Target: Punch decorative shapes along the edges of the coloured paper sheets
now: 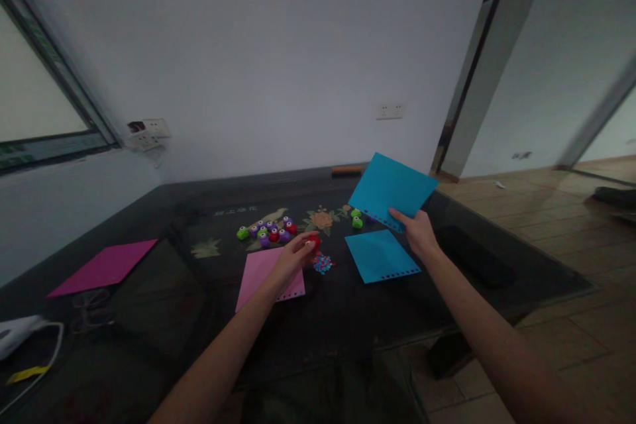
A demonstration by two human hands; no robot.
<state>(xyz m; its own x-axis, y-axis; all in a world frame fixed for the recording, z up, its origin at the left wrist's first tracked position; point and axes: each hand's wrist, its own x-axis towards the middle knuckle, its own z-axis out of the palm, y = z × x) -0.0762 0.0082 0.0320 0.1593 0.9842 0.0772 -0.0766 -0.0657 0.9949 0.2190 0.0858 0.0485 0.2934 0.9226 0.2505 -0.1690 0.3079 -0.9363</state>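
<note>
My left hand [294,257] is closed around a small red toy [313,240], just above the pink punched sheet [258,271]. Between thumb and fingers, my right hand [416,228] grips a blue punched sheet [395,185] by its holed edge and keeps it tilted off the table. Below that, a second blue sheet [378,255] lies flat. A small pile of red and blue bits [322,264] is beside my left fingertips. Several one-eyed toys [268,232] in green, purple and red are grouped behind the pink sheet. Green toys [356,220] stand partly behind the raised sheet.
A magenta sheet [106,266] lies on the dark table's left side, near a coiled cable [92,301] and a white device [20,334]. A long black object [474,255] rests at the right. By the wall is a brown bar [346,171].
</note>
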